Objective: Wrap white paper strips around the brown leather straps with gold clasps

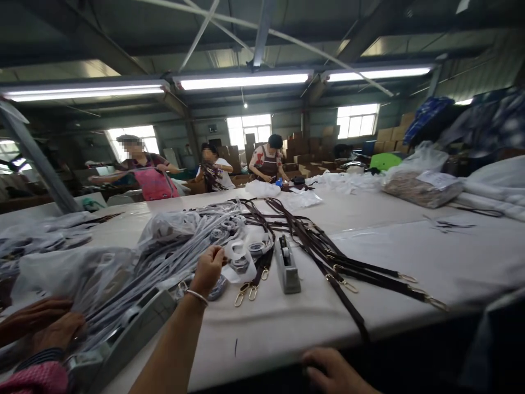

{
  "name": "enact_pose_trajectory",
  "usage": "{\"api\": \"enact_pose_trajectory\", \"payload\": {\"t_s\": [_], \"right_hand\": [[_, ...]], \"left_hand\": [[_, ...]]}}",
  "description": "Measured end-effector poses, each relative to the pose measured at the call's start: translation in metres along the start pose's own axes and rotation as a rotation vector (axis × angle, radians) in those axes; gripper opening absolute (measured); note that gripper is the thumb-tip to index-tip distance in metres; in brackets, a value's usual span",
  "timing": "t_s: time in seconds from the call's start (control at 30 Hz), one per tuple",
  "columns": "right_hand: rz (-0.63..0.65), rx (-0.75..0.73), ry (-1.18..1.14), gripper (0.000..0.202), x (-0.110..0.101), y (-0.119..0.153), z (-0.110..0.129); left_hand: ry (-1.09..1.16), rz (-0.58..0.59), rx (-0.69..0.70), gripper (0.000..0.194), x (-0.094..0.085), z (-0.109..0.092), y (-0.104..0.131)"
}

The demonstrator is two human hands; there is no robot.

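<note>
My left hand is raised over the white table, its fingers closed in a pinch. A thin whitish translucent piece is right at its fingertips; whether they grip it I cannot make out. Beside it, a grey tape dispenser stands among dark brown straps with gold-coloured clasps. Wrapped grey straps form a pile to the left, several in coils. My right hand is low at the near table edge, loosely curled, with a gap between finger and thumb and nothing visible in it.
Another person's hands touch the pile at the left, near a second tape dispenser. Across the table several people work. A plastic-wrapped bundle lies at the far right, with white rolls beside it.
</note>
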State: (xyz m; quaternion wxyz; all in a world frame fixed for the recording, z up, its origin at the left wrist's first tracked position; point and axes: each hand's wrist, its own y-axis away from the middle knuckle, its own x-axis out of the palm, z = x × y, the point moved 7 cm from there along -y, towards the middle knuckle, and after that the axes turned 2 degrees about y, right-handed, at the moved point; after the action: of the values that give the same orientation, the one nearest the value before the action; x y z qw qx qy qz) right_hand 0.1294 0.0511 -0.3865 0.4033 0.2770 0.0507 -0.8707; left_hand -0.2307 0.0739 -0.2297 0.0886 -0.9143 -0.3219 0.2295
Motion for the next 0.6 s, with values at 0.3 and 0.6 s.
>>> {"api": "enact_pose_trajectory", "payload": {"t_s": [0.3, 0.6], "right_hand": [[-0.279, -0.366, -0.183, 0.044, -0.084, -0.035, 0.142], [-0.052, 0.118, -0.657, 0.051, -0.025, -0.020, 0.077]], "left_hand": [[-0.227, 0.229, 0.556, 0.015, 0.085, -0.100, 0.147], [-0.448, 0.401, 0.899, 0.027, 0.135, -0.083, 0.251]]}}
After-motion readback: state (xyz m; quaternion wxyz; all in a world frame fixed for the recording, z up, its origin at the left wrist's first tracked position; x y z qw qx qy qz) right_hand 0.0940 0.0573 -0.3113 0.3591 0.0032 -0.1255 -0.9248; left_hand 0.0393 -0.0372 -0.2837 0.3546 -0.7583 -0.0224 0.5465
